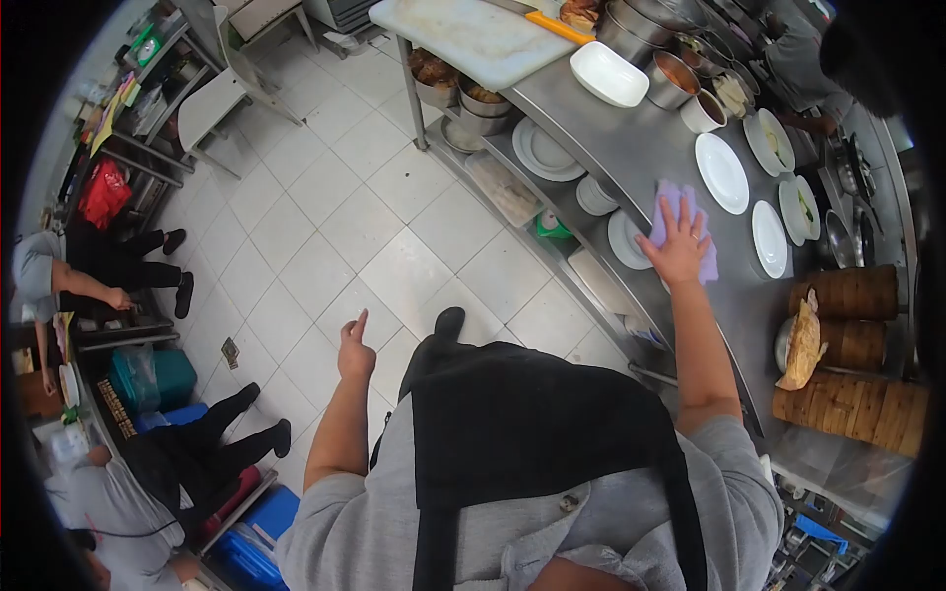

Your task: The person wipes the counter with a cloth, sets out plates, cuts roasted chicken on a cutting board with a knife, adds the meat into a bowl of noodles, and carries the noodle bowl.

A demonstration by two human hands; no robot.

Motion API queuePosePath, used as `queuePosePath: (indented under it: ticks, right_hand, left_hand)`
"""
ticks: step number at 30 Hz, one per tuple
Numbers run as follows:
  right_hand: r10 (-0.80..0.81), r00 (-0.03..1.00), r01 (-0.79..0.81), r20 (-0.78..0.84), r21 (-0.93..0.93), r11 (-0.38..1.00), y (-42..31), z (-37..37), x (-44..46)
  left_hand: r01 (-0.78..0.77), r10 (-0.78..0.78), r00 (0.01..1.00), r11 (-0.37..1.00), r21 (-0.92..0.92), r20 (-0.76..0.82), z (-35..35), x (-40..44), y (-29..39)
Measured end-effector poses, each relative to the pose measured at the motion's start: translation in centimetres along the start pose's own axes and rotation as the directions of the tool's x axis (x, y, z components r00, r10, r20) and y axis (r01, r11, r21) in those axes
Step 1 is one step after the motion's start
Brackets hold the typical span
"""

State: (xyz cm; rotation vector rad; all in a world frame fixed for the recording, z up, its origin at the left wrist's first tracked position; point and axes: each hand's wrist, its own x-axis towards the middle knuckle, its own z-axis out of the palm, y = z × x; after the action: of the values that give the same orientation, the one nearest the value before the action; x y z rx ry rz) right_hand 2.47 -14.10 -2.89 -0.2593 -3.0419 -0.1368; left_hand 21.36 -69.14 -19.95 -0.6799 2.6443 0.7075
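Observation:
My right hand (677, 248) lies flat with fingers spread on a light purple cloth (702, 258). The cloth is on the steel counter (641, 148), close to its edge. Just beyond it on the counter are white oval plates (722, 173) and white bowls (799, 209), some with green food in them. Away from the counter, my left hand (356, 350) hangs over the tiled floor; one finger points out, the others are loosely bent, and it holds nothing.
A white cutting board (473, 37) with an orange-handled knife (558, 27) is at the counter's far end. Stacked plates (545, 150) fill the shelf below. Bamboo steamers (845, 340) stand at right. Two people work at left, near a white chair (219, 106); another person is at upper right.

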Motion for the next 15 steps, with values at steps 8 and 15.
queuePosePath:
  ticks: [8, 15]
  right_hand:
    - [-0.276, 0.961, 0.276, -0.031, 0.010, 0.961, -10.0, 0.6, 8.6]
    - [-0.345, 0.938, 0.346, -0.039, 0.018, 0.938, -17.2, 1.3, 14.5]
  left_hand:
    - [0.157, -0.160, 0.963, 0.987, 0.029, 0.218, 4.7, 0.1, -9.9]
    - [0.266, -0.257, 0.914, 0.964, 0.013, 0.314, 5.3, -0.9, -15.4]
